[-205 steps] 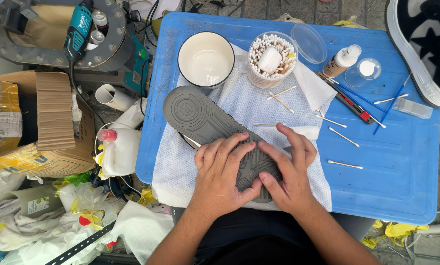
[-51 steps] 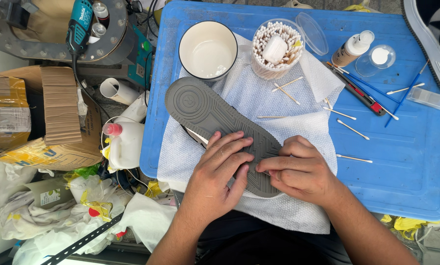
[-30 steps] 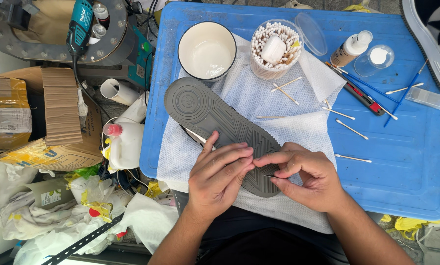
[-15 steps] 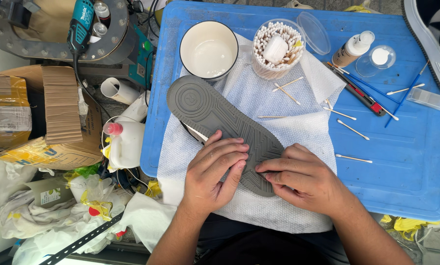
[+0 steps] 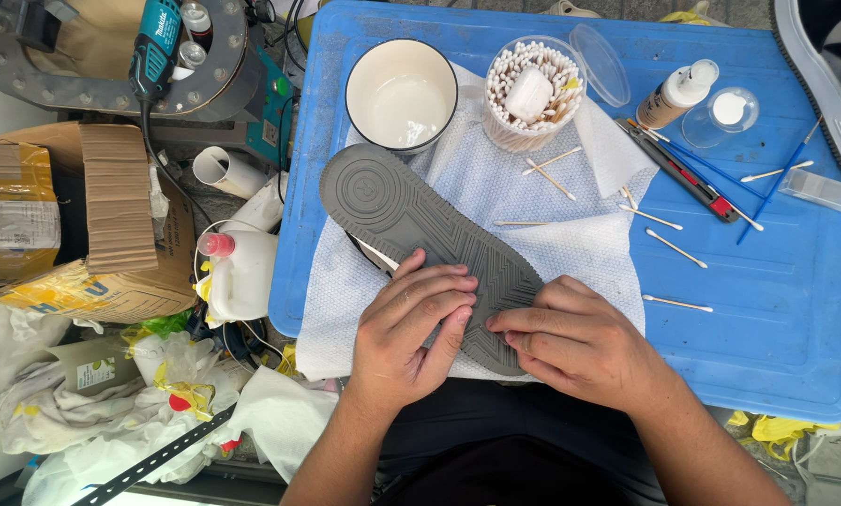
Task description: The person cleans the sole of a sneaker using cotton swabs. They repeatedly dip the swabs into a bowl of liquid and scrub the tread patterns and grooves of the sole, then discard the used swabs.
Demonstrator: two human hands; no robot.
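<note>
From where I watch, both hands sit nearest the camera, pressed onto the near end of the grey shoe sole (image 5: 430, 239), which lies tread-up and slantwise on the white cloth (image 5: 533, 211) spread over the blue tabletop (image 5: 767, 309). My left hand (image 5: 409, 330) lies flat with its fingers spread and only slightly curled, its grip open, the fingertips resting on the tread rather than closing round anything. My right hand (image 5: 575, 342) is bent more, its fingers drawn together and pointing left, pressing down on the sole's edge close to the left fingertips; it pins the sole rather than clasping it, and I cannot tell whether anything small is pinched beneath those fingers. As for progress, I judge the work on the sole to be under way: the shoe is turned bottom up, the tread looks an even dull grey, and the far, rounded end lies untouched by either hand. Loose cotton swabs (image 5: 669, 245) are scattered on the cloth and tabletop to the right, which suggests some have been taken out. Farther off stand the white bowl (image 5: 402, 94), the tub of cotton swabs (image 5: 531, 94) with its clear lid (image 5: 600, 64) beside it, and a small white bottle (image 5: 678, 94) near some thin blue brushes (image 5: 767, 192).
</note>
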